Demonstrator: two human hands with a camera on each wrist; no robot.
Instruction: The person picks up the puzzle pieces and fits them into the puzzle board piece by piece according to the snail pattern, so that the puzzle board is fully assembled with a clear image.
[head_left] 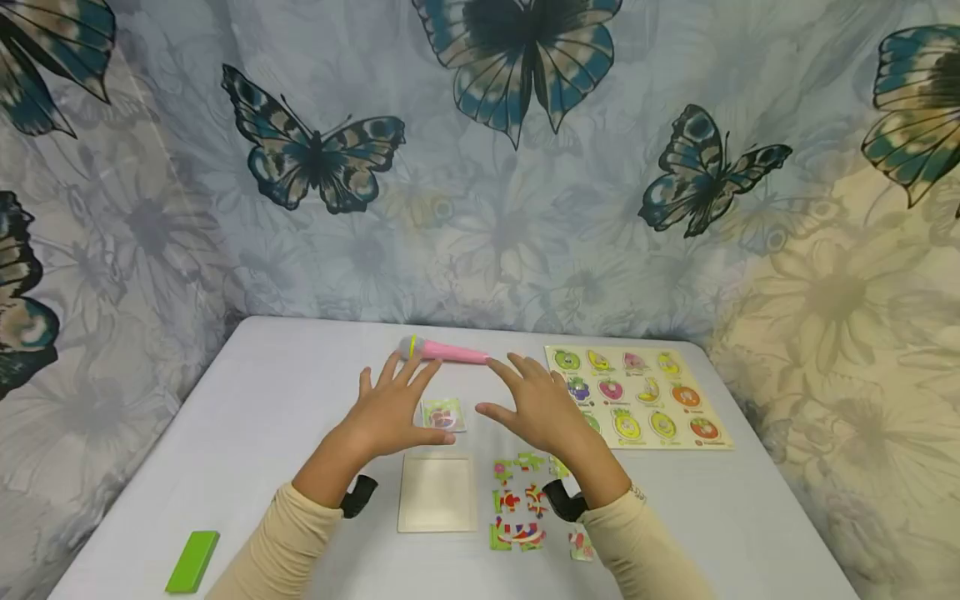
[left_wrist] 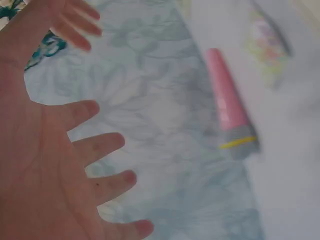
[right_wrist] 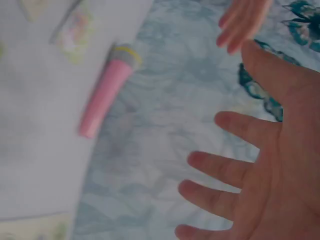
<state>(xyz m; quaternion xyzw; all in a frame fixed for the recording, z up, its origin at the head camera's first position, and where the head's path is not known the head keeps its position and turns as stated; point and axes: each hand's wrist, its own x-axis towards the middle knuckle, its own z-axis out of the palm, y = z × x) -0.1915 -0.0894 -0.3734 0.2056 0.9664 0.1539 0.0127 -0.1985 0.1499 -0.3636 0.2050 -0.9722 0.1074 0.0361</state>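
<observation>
Both hands are raised over the white table with fingers spread and nothing held. The left hand [head_left: 386,417] hovers left of a small square picture card [head_left: 443,415]. Opposite it, the right hand [head_left: 538,407] hangs near the left edge of a fruit picture board [head_left: 645,398], hiding part of it. Beyond the fingertips lies a pink toy microphone [head_left: 453,352] with a grey head, also in the left wrist view. Below the hands sit a cream square tray [head_left: 437,493] and several loose jigsaw pieces [head_left: 517,533]. The right wrist camera hides part of the pieces.
A green rectangular block [head_left: 192,562] lies at the table's front left. The white table [head_left: 300,375] stands against a cloth backdrop [head_left: 495,242] printed with butterflies and flowers. Black wrist cameras are strapped under both wrists.
</observation>
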